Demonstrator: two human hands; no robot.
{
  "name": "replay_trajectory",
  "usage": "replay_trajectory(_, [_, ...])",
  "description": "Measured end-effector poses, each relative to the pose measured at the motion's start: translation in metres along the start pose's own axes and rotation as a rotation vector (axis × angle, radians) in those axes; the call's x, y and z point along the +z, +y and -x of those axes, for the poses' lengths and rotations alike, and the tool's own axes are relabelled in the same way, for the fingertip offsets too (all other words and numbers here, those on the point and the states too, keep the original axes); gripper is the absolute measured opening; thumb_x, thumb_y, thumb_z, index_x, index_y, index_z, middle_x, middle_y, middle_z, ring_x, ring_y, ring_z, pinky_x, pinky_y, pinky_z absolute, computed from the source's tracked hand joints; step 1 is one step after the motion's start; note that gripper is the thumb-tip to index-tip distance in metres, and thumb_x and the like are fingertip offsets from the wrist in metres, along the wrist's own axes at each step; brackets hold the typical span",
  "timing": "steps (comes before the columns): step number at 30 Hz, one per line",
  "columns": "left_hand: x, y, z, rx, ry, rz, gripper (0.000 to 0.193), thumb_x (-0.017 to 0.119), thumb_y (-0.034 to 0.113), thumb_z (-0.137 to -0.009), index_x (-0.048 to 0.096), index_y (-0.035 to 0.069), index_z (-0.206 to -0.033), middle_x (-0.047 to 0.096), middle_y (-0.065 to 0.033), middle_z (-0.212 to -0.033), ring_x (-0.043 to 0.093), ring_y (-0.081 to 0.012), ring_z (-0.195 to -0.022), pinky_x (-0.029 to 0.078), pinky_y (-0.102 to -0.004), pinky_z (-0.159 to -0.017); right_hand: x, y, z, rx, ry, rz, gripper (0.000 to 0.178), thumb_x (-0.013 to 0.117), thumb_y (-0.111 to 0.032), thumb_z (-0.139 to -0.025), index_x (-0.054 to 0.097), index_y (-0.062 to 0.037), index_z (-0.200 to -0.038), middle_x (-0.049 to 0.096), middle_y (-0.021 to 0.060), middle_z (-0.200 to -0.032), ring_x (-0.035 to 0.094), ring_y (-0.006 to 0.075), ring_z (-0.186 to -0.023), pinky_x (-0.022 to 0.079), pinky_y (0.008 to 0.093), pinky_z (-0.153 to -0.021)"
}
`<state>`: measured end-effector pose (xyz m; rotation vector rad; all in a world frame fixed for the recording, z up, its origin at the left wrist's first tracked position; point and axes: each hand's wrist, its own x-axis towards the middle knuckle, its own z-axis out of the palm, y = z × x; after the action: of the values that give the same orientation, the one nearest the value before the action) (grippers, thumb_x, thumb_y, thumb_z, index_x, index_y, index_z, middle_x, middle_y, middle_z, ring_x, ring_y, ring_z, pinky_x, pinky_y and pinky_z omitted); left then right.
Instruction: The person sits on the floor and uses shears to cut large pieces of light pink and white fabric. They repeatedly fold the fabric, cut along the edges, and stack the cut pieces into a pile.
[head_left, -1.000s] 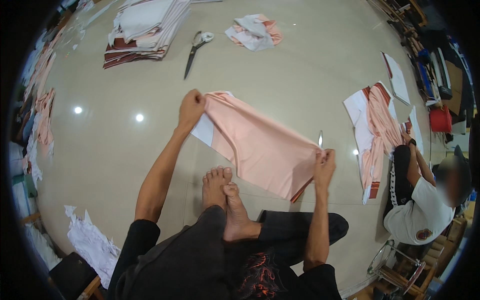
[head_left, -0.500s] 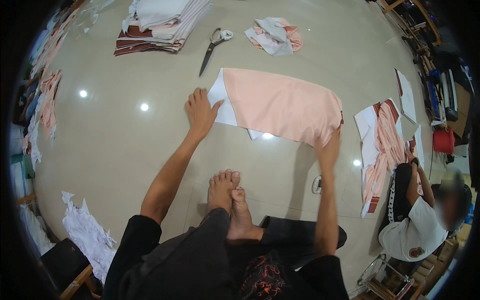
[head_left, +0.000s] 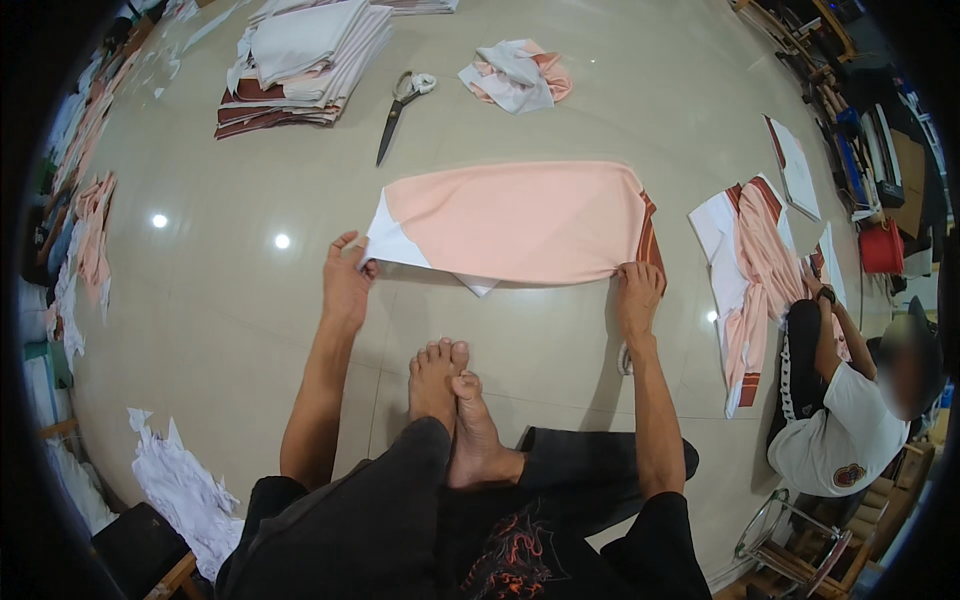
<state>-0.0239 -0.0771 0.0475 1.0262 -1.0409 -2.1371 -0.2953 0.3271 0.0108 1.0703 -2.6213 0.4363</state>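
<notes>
A long peach fabric piece (head_left: 510, 225) lies stretched across the floor in front of my feet. Its left end is white, and a maroon striped band (head_left: 652, 240) runs along its right end. Thumb and fingers of my left hand (head_left: 347, 285) pinch the white near-left corner. At the near edge, just beside the maroon band, my right hand (head_left: 638, 295) grips the cloth, its fingertips partly hidden. Below the middle of the near edge a white corner (head_left: 476, 285) pokes out. Beyond the cloth lie black-bladed scissors (head_left: 395, 118), wrapped with white on one handle.
Stacked folded fabric (head_left: 310, 60) stands at the far left, with a crumpled peach-and-white cloth (head_left: 520, 75) near it. At right a seated person (head_left: 840, 420) handles peach-and-white pieces (head_left: 750, 270). White scraps (head_left: 180, 490) lie at lower left, and a red container (head_left: 881, 247) sits far right.
The cloth has shifted left and nearer, and its right end now lies flatter with the maroon band showing. My left hand went from resting flat to pinching the corner.
</notes>
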Motion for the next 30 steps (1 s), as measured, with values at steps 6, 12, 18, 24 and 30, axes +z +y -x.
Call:
replay_trajectory(6, [0.037,0.131,0.026,0.206,-0.226,0.119,0.035,0.065,0.016,-0.100,0.056,0.004,-0.132,0.058,0.0002,-0.110,0.056,-0.0108,-0.095,0.048,-0.0247,-0.082,-0.086,-0.020,-0.014,0.442,0.346,-0.694,0.025,0.042,-0.020,-0.110,0.058,-0.0011,-0.114,0.058,0.0069,-0.100,0.054,0.0173,-0.096,0.044,0.0300,-0.088])
replay_trajectory(12, [0.115,0.184,-0.086,0.218,-0.359,0.004,0.041,0.065,0.014,-0.101,0.056,0.000,-0.139,0.058,-0.0062,-0.136,0.055,-0.0166,-0.120,0.046,-0.0320,-0.107,-0.188,0.002,-0.116,0.249,-0.115,-0.637,0.030,0.075,-0.018,-0.088,0.062,0.0000,-0.109,0.063,0.0063,-0.097,0.061,0.0166,-0.090,0.048,0.0297,-0.083])
replay_trajectory(18, [0.182,0.254,-0.104,0.433,-0.388,0.051,0.035,0.064,0.011,-0.101,0.060,0.000,-0.134,0.065,-0.0044,-0.130,0.061,-0.0158,-0.115,0.052,-0.0314,-0.101,-0.242,0.048,-0.183,0.126,0.199,-0.391,0.019,0.062,0.001,-0.084,0.067,0.0017,-0.102,0.067,0.0061,-0.093,0.062,0.0144,-0.092,0.048,0.0285,-0.083])
replay_trajectory(24, [0.147,0.283,-0.009,0.600,-0.415,-0.034,0.034,0.065,0.015,-0.101,0.063,-0.001,-0.131,0.065,-0.0054,-0.126,0.060,-0.0136,-0.115,0.050,-0.0303,-0.100,-0.311,0.000,-0.116,0.137,0.378,-0.427,0.035,0.053,0.012,-0.080,0.066,0.0059,-0.112,0.068,0.0081,-0.106,0.062,0.0178,-0.107,0.044,0.0296,-0.101])
replay_trajectory(30, [0.063,0.198,0.028,0.364,-0.284,-0.247,0.028,0.068,0.019,-0.100,0.067,-0.001,-0.120,0.069,-0.0045,-0.112,0.065,-0.0097,-0.100,0.054,-0.0282,-0.088,-0.247,0.010,-0.024,0.215,0.304,-0.577,0.036,0.053,0.014,-0.084,0.071,0.0040,-0.113,0.067,0.0089,-0.112,0.060,0.0201,-0.115,0.041,0.0326,-0.107])
